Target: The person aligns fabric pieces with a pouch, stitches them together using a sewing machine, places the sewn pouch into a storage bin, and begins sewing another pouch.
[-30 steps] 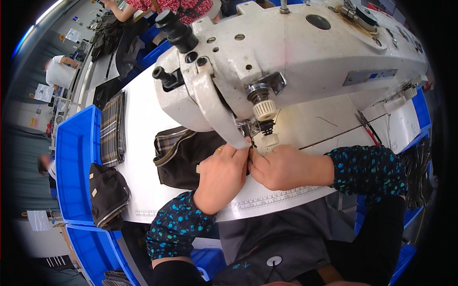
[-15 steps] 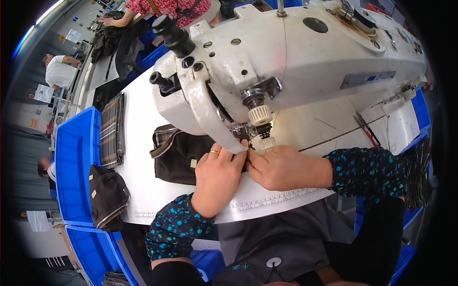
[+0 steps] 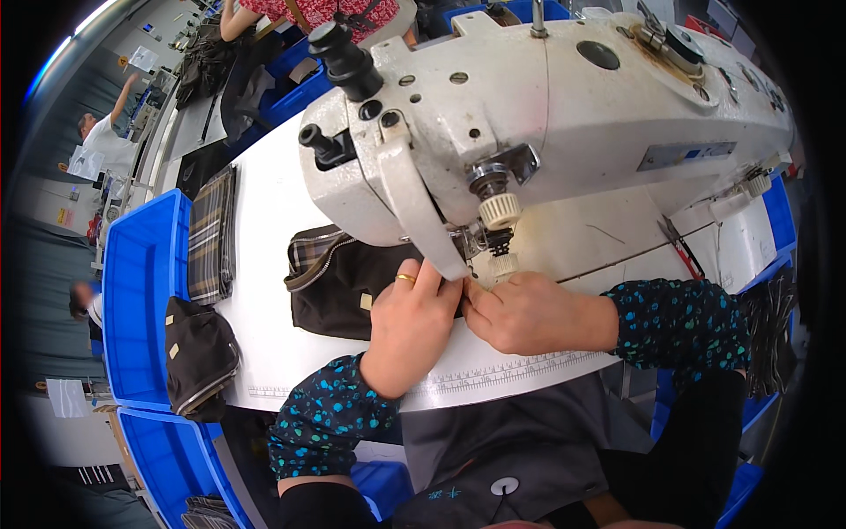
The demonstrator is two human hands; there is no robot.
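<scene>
A dark brown zippered pouch [image 3: 330, 300] with a plaid lining and a small pale tag lies on the white sewing table, its right end under the head of a white sewing machine [image 3: 493, 97]. My left hand [image 3: 412, 322], with a ring on one finger, is closed on the pouch's right part, fingertips close to the needle area. Beside it, my right hand [image 3: 524, 313] pinches the pouch's edge with curled fingers. The machine's curved guard and my fingers hide the exact stitching spot.
Left of the table stand blue bins [image 3: 141, 309]. Folded plaid cloth [image 3: 211, 234] and another dark pouch [image 3: 198, 357] lie at the table's left edge. Red-handled scissors [image 3: 680, 251] rest right of the machine. Further back, a person in red [image 3: 322, 11] sits nearby.
The view has shifted slightly, so the machine appears further right. Both hands stay on the pouch near the needle area. In the background, a person in white has raised an arm.
</scene>
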